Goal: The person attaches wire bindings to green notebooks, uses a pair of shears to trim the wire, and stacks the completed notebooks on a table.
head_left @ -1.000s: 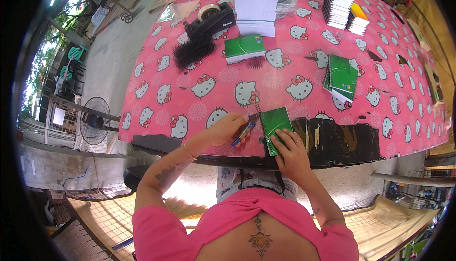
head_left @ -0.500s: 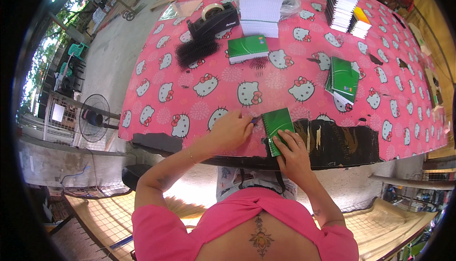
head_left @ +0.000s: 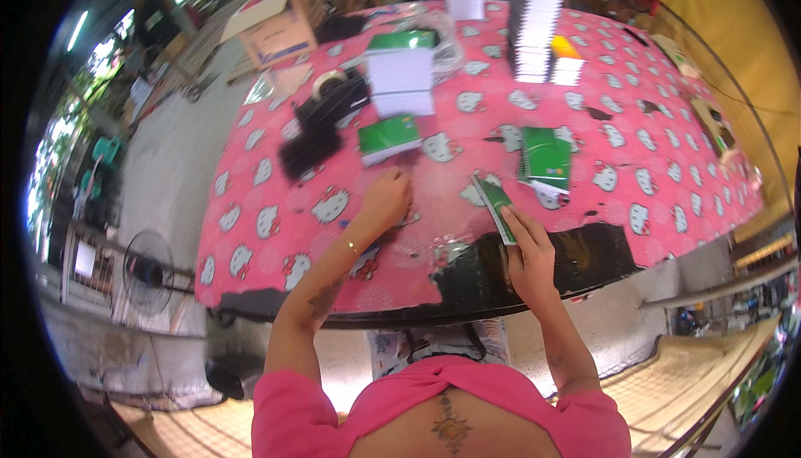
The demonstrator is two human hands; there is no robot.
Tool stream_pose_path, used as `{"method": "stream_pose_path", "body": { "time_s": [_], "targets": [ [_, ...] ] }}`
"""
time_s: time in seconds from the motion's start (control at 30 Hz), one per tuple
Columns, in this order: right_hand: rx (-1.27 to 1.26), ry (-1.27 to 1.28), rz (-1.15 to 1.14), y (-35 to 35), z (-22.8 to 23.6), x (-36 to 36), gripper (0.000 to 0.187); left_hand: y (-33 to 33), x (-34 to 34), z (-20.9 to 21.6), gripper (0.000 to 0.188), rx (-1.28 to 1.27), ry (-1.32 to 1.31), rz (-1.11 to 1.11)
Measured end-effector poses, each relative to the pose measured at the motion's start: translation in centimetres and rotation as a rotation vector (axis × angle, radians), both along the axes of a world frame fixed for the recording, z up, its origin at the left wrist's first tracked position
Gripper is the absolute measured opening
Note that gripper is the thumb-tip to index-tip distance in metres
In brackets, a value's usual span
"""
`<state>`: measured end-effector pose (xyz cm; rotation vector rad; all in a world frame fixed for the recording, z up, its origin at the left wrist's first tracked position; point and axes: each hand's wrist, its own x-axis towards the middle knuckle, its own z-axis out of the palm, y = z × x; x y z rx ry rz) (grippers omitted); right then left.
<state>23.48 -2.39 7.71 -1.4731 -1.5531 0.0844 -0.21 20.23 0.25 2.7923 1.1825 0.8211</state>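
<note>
The thin green-covered booklet (head_left: 494,204) is pinched at its near end in the right hand (head_left: 527,251), fingers closed around it, its far end tilted over the pink cartoon-cat tablecloth (head_left: 259,224). Left of that booklet, the left hand (head_left: 385,199) rests palm down on the cloth, fingers curled; whether it holds anything I cannot tell. Just right of the booklet lies a small pile of green booklets (head_left: 546,159), seemingly finished. Beyond the booklet sit a single green booklet (head_left: 389,136), a white paper stack with green top (head_left: 400,74) and a tall stack (head_left: 534,32), apparently still to do. Far left, a brown cardboard box (head_left: 279,28) stands open.
</note>
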Motion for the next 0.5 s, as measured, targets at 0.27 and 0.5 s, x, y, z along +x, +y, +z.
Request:
{"method": "stream_pose_path", "body": {
  "time_s": [0.27, 0.5],
  "targets": [
    [0.176, -0.028, -0.194, 3.6, 3.3, 7.7, 0.056, -2.8, 5.3, 6.1, 0.018, -0.146, -0.155, -0.033],
    [0.346, 1.031, 0.591, 6.5, 1.5, 11.8, 0.031, -4.3, 9.2, 10.3, 0.036, -0.141, -0.708, -0.258]
  ]
}}
